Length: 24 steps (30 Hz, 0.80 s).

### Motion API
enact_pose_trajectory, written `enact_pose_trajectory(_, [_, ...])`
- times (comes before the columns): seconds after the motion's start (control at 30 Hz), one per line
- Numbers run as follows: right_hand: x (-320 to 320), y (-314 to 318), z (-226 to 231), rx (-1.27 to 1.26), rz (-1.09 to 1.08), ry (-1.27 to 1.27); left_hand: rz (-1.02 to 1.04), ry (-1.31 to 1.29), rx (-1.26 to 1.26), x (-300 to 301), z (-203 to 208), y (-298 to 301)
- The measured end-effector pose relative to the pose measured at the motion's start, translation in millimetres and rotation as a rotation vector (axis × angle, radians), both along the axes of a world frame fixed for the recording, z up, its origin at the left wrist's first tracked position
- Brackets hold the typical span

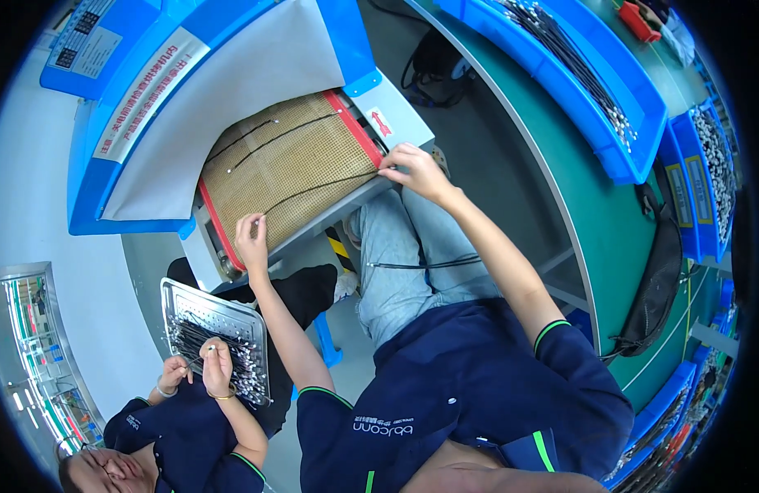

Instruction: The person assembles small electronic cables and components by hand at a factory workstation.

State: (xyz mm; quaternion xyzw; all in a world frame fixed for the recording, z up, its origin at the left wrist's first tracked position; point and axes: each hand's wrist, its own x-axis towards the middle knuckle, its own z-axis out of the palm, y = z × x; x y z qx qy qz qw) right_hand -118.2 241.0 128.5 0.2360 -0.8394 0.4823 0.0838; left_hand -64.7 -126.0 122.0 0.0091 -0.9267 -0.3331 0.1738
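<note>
A thin black cable (318,188) is stretched across the near end of a tan mesh conveyor belt (256,181). My left hand (251,236) pinches one end of it by the belt's left edge. At the red right edge, the fingers of my right hand (414,171) are closed on the other end. Farther in on the mesh lie two more black cables, one long cable (285,136) and one shorter cable (241,140), running toward a white curtain (231,90). Several black cables (424,265) rest across my lap.
A blue machine hood (83,197) arches over the belt. At lower left, a co-worker's hands (217,366) handle a cable above a metal tray (190,292) of cables. To the right, a green table (552,123) carries blue bins (634,168) of cables and a black pouch (655,296).
</note>
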Motion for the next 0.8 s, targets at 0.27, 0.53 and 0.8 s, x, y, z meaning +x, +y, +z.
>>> enact_pose_trajectory(0.27, [-40.6,-57.6,4.5,0.234,-0.121,0.101,0.046,-0.016,0.026,-37.3,-9.1,-51.3])
enact_pose_trajectory(0.53, [39.6,-33.1,1.0,0.093,-0.009,-0.245,0.177,0.15,0.177,-38.7,-22.8,-65.6])
enact_pose_trajectory(0.8, [117.2,8.6,-88.5,0.35,0.326,-0.522,-0.185,-0.155,0.308,33.3,-65.2,82.2])
